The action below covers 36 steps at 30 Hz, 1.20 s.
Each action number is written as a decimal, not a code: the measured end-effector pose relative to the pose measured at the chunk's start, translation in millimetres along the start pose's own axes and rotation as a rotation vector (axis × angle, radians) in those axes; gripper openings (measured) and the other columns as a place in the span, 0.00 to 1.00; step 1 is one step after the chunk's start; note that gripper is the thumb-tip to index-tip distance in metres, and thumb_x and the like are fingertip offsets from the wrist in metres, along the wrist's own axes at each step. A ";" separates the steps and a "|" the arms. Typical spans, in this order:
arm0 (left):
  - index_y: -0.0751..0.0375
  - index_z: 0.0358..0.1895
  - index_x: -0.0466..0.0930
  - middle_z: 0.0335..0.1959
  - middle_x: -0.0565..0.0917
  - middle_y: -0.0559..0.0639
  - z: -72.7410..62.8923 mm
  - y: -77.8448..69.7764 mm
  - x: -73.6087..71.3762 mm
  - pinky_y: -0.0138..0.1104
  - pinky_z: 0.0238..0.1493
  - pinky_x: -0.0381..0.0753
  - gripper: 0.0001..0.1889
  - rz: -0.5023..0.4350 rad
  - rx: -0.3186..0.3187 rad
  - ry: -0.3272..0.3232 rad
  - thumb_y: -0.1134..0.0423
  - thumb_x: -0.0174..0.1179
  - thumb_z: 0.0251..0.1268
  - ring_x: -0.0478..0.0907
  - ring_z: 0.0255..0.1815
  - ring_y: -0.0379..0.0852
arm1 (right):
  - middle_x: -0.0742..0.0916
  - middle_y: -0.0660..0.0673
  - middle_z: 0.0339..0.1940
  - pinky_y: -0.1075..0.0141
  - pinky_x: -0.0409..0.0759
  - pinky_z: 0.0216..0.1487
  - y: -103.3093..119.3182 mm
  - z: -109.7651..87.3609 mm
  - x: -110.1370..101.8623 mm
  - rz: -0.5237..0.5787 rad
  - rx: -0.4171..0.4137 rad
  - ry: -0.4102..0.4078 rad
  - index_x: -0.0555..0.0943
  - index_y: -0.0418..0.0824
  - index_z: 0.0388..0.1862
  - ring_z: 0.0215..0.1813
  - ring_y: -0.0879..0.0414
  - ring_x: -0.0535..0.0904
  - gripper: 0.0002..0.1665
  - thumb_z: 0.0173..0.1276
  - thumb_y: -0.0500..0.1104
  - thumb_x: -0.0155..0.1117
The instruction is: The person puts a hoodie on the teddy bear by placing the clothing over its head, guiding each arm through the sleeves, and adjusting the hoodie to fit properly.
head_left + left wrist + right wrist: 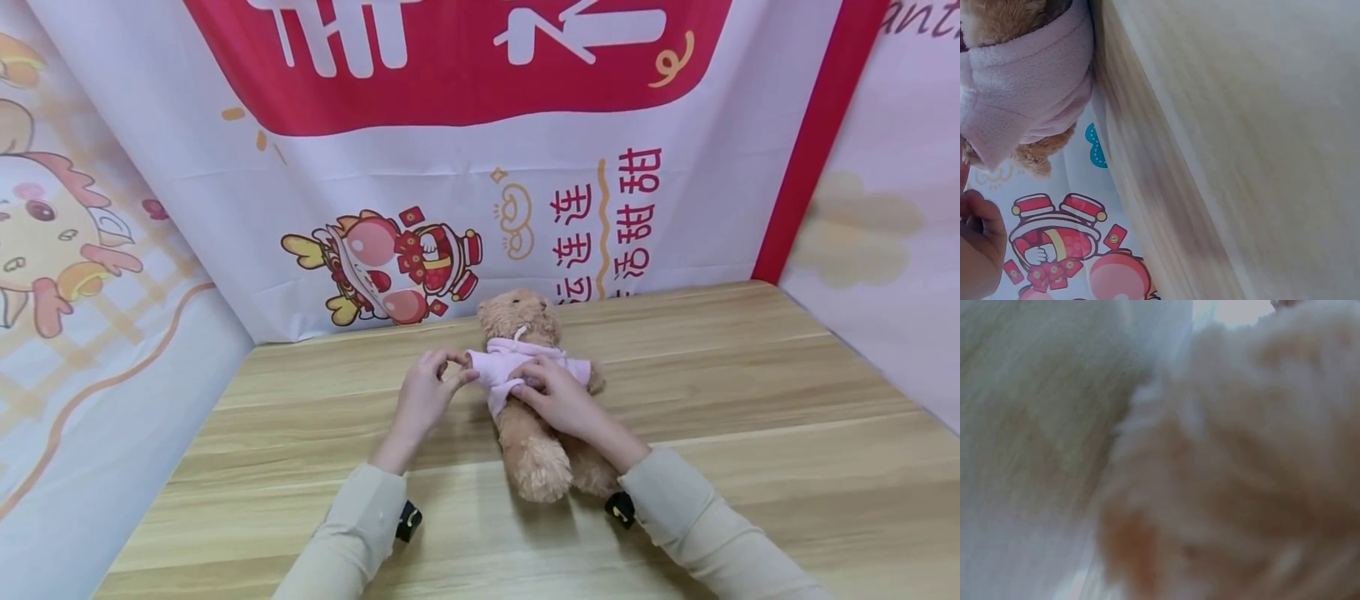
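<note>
A light-brown teddy bear [536,454] in a pink hoodie [491,367] lies on its back on the wooden table, head towards the back wall. My left hand [426,396] pinches the end of the hoodie's sleeve at the bear's paw, with thumb and forefinger. In the left wrist view, the curled left hand [979,247] shows at the edge, beside the pink sleeve [1022,87]. Across the bear's belly, my right hand [562,398] pinches the hoodie near its lower hem. Blurred bear fur [1235,462] fills most of the right wrist view, where the right hand is hidden.
The wooden table [750,400] reaches back to a white and red printed cloth [420,167]. Printed hangings also stand at the left [90,250] and right [885,275]. Black wrist devices sit under both sleeves.
</note>
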<state>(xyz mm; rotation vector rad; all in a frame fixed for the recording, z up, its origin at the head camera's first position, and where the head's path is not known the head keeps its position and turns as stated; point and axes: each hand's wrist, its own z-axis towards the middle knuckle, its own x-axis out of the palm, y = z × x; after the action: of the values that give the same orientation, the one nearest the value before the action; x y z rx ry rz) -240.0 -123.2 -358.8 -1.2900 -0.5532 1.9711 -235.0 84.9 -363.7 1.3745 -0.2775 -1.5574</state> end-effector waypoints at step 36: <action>0.68 0.49 0.74 0.37 0.78 0.61 7.2 14.2 1.0 0.29 0.26 0.77 0.18 -0.138 -0.340 0.011 0.54 0.52 0.71 0.73 0.26 0.43 | 0.78 0.44 0.31 0.65 0.73 0.40 15.0 6.3 11.7 -0.102 0.053 0.004 0.83 0.38 0.30 0.33 0.58 0.71 0.09 0.65 0.43 0.63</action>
<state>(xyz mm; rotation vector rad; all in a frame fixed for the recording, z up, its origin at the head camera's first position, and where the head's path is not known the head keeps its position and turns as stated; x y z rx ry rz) -251.4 -131.7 -366.1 -1.4212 -0.9778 1.8070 -230.9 66.1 -358.2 1.4516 -0.2512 -1.6412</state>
